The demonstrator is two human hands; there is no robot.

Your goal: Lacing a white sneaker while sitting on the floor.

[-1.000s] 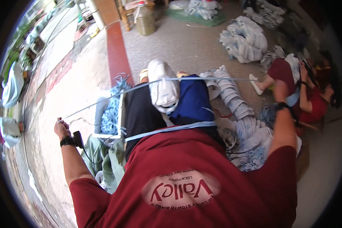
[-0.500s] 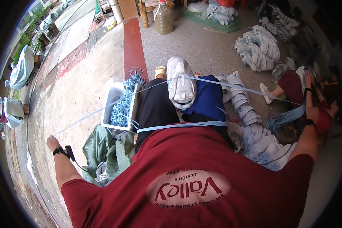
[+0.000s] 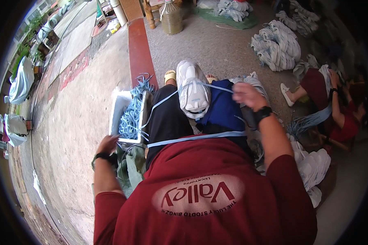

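Left hand and right hand are apart, on either side of the white shoe, legs flanking it; blur hides whether they grip. Slack left of the shoe could make the blue lace snag.

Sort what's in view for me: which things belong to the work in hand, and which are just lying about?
In use, it seems:
white shoe, between the knees
blue lace, running from shoe to right hand
white box of blue laces, near left hand

Apparently lying about:
clear jug
pale-draped object, far left
large white bundle on the floor, possibly related
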